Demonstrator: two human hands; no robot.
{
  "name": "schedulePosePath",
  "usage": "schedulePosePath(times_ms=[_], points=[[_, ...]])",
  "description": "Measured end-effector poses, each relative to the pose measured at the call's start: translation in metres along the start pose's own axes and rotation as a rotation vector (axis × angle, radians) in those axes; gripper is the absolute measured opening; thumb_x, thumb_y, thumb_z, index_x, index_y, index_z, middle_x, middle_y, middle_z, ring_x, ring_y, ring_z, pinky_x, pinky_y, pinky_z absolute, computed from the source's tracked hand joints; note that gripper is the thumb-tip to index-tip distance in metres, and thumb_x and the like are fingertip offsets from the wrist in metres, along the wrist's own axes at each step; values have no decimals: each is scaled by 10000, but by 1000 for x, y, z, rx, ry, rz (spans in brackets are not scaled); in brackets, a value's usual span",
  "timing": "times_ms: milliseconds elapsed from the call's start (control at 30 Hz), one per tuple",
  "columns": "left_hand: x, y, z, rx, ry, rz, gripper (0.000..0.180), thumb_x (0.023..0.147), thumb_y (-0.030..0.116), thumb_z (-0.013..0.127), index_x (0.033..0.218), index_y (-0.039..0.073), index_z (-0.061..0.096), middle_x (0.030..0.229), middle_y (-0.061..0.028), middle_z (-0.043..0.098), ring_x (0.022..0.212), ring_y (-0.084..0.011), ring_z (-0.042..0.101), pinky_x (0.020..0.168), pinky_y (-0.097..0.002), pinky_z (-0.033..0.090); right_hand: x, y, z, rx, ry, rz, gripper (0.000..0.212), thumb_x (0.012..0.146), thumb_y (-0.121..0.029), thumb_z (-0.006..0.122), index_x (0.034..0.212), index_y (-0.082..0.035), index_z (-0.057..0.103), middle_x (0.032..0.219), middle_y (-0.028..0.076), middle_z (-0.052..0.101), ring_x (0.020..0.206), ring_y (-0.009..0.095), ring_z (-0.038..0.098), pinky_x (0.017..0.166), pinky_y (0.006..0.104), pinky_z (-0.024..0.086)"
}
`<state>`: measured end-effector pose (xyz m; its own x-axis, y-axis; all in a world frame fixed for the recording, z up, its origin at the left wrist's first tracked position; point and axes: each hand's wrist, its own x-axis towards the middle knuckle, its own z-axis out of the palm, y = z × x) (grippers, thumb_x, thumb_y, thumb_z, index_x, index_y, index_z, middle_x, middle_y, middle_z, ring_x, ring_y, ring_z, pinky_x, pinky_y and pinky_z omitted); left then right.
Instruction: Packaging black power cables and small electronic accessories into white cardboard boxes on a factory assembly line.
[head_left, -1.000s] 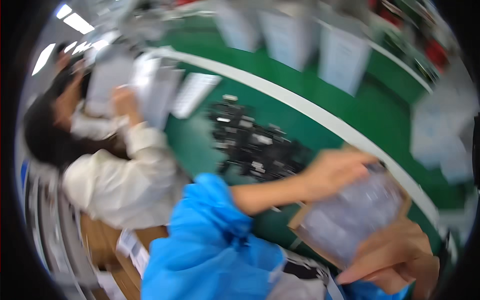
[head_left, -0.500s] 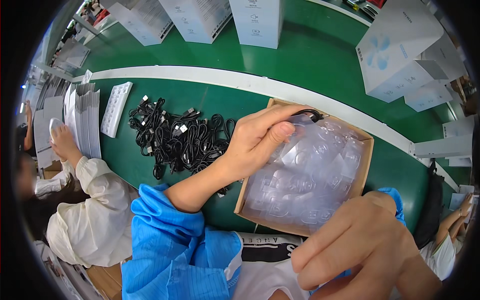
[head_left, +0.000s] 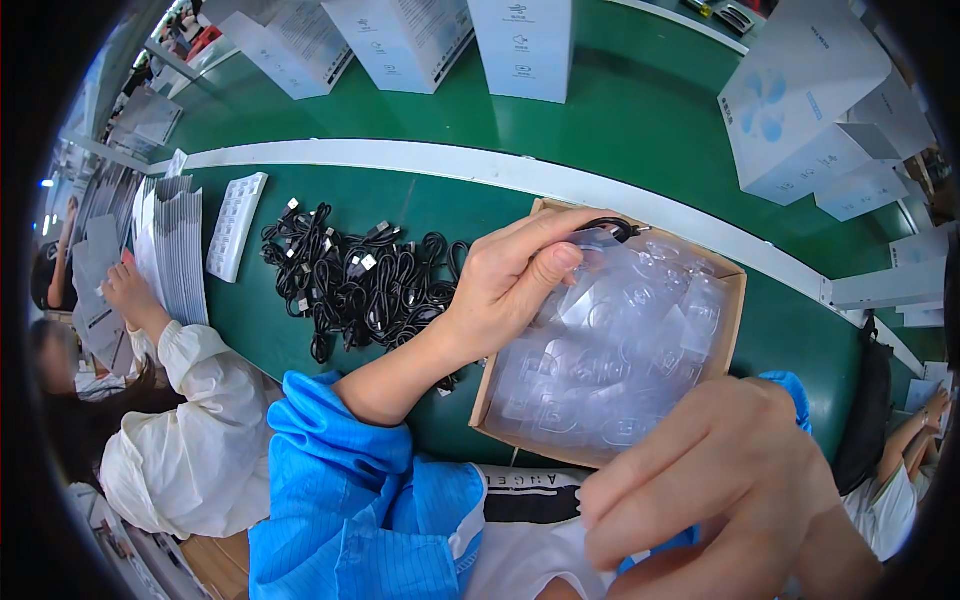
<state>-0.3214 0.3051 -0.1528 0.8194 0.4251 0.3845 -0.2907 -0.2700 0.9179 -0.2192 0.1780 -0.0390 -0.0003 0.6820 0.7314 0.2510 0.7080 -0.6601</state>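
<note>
Pinching grip, head view: the left hand [head_left: 510, 285] closes thumb and forefinger on a clear plastic piece [head_left: 598, 241], with a black cable [head_left: 614, 227] beside the fingertips. Both are over the far side of an open cardboard box [head_left: 736, 310] containing clear plastic parts [head_left: 590, 370]. The right hand [head_left: 725, 480] is curled toward the viewer; whether it grips anything cannot be told. Bundled black cables [head_left: 375, 290] lie left of the box on the green table [head_left: 790, 310].

The right hand [head_left: 735, 480] hides its palm, the left hand [head_left: 512, 278] partly covers a black cable [head_left: 617, 229], and white boxes [head_left: 522, 55] are cropped above.
</note>
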Motion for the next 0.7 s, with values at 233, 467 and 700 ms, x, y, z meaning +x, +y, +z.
schedulePosePath(times_ms=[233,467,700], points=[[4,40,-27,-294,52,-192,439,991,330,441,1252,-16,513,1054,-140,625,921,-192,628,718,-291,519,-6,-15,-8,-48,18,-40,132,818,-109,646,696,-72,677,635,57,655,475,161,594,416,229,457],[82,63,-207,287,524,178,392,992,305,439,1156,-27,565,947,-117,662,844,-172,642,720,-300,530,-47,33,-21,-208,-34,396,147,766,4,606,880,-1,699,659,82,652,529,155,600,493,257,460],[171,38,-382,1140,766,359,313,974,281,469,1142,46,591,933,-130,680,853,-230,667,736,-334,519,-53,53,-20,-353,-162,472,139,792,-17,609,899,-15,698,664,76,650,550,145,601,508,251,451]])
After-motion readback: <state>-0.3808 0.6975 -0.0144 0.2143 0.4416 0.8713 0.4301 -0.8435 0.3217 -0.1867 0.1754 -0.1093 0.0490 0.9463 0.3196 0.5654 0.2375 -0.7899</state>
